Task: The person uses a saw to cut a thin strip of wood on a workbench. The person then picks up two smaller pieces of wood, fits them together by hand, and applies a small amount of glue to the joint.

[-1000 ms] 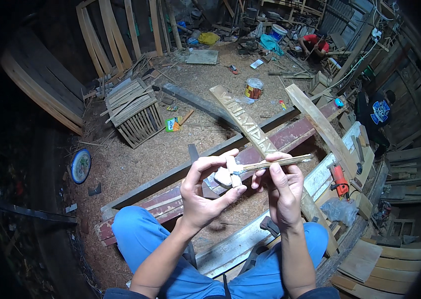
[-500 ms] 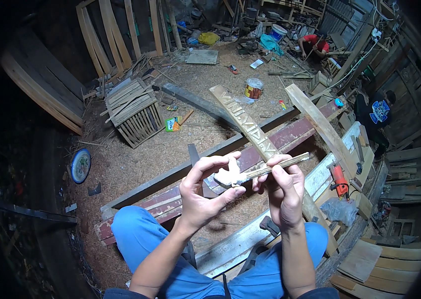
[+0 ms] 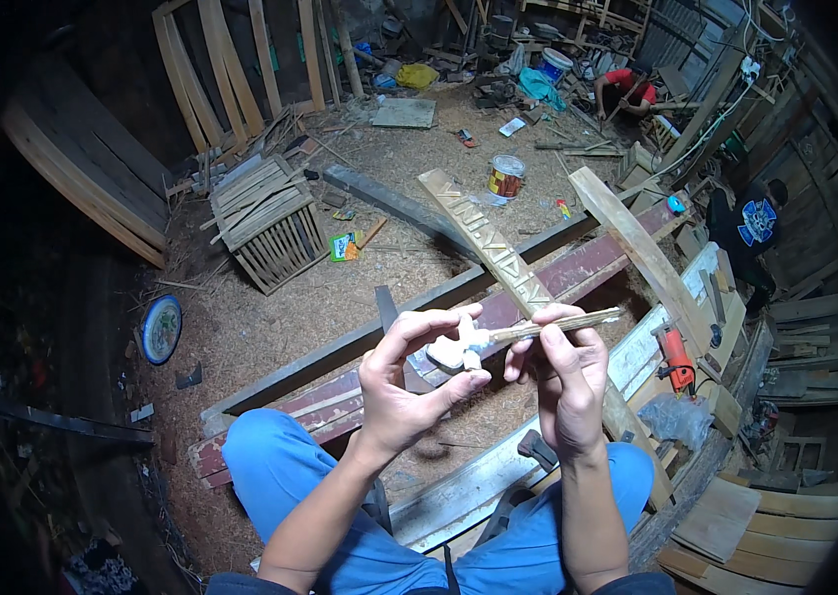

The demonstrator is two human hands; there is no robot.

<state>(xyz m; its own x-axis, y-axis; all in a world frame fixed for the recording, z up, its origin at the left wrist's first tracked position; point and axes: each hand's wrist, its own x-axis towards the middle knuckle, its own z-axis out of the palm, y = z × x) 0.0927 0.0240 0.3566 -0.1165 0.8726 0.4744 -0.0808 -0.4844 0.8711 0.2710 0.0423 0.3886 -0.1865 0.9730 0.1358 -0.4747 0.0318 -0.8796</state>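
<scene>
My left hand point(image 3: 401, 380) grips a small pale wooden piece point(image 3: 447, 352), irregular in outline, between thumb and fingers. In my right hand point(image 3: 572, 382), a thin brown wooden stick point(image 3: 586, 320) is pinched between thumb and fingertips and lies nearly level. The stick's left end meets the pale piece at a whitish-blue spot; whether it is joined to it or only touches it, I cannot tell. Behind my hands, a long board with raised carved shapes point(image 3: 486, 241) slants over a dark red painted beam point(image 3: 593, 273).
A red power tool point(image 3: 676, 359) and a clear plastic bag point(image 3: 679, 418) lie on my right. Ahead are a paint can point(image 3: 506, 178) and a slatted wooden crate point(image 3: 273, 233). One person in a red shirt point(image 3: 627, 89) crouches far back; another in dark clothes point(image 3: 748, 228) is at the right.
The pale piece and the stick have turned slightly between my fingers, and the stick's right end has dropped a little. Both hands stay in nearly the same place.
</scene>
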